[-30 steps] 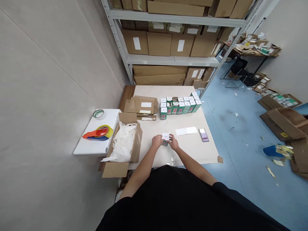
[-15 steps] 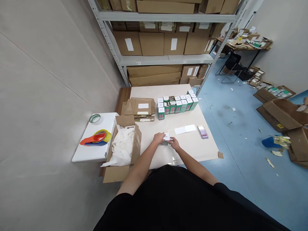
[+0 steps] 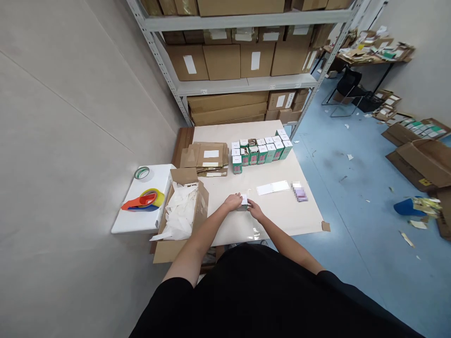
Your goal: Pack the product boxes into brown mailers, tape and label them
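My left hand and my right hand close from both sides on a small green box with a white top, which stands on the beige table. Both hands' fingers are curled against it. A clear plastic wrapper lies on the table just in front of me. Farther back stand several more green boxes with white tops in rows. A white strip of paper and a small purple stack lie to the right of my hands.
An open carton of white plastic bags stands at the table's left edge. Flattened brown cartons lie behind it. A white side table holds tape rolls and a tape dispenser. Metal shelving with cartons stands behind.
My hands have stayed on the small box at the same spot. The head camera has shifted slightly, so the scene sits a little differently in view.
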### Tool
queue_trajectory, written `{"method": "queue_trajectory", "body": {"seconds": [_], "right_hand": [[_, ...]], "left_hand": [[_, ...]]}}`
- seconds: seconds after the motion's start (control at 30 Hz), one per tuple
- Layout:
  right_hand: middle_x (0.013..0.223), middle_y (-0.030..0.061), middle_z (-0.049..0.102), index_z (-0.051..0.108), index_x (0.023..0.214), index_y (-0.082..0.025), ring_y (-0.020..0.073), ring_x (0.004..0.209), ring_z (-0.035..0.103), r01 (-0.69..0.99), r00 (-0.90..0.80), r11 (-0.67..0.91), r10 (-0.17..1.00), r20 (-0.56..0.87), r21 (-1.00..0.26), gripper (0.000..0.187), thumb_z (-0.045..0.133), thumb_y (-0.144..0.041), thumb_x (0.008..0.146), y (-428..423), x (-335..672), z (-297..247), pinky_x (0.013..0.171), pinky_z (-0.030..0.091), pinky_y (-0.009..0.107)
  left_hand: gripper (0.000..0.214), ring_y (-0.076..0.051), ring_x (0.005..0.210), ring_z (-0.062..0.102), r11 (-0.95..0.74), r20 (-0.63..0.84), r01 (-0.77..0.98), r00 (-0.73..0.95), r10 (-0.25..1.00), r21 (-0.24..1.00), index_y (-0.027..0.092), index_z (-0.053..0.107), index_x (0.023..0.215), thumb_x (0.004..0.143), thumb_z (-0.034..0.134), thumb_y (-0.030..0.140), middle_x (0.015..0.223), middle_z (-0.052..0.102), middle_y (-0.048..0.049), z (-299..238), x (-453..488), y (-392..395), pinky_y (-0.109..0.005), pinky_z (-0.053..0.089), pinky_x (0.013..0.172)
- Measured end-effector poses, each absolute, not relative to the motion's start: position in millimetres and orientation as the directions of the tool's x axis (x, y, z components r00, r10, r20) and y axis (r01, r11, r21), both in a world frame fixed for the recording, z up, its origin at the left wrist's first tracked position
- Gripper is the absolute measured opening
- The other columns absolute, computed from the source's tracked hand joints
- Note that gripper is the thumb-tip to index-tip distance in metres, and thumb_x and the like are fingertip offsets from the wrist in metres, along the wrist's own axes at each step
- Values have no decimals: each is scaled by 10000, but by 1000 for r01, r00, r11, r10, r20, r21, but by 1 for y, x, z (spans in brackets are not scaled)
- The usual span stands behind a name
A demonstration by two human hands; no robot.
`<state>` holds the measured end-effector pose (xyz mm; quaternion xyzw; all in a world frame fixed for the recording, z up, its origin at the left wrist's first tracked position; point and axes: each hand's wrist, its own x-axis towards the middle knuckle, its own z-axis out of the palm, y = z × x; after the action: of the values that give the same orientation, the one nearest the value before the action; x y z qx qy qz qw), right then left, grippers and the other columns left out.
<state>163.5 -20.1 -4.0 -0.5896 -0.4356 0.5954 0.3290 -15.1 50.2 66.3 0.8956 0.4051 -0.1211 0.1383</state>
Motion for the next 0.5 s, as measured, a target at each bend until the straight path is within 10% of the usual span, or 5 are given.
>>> {"method": "queue_trajectory", "body": {"seconds": [0.5], "right_hand": [[1548,61,538,554,1493,-272,296,1414,528,109,-209,-429,872,-443,-897,811,621,-101,704,-20,174,6,1167,429,463]], "left_hand": [[358,-345,1312,554,-680,-307,720,684,661,139,110,587,1317,983,507,213,1402,567,-254,59,-22,43,-426,536,949]]}}
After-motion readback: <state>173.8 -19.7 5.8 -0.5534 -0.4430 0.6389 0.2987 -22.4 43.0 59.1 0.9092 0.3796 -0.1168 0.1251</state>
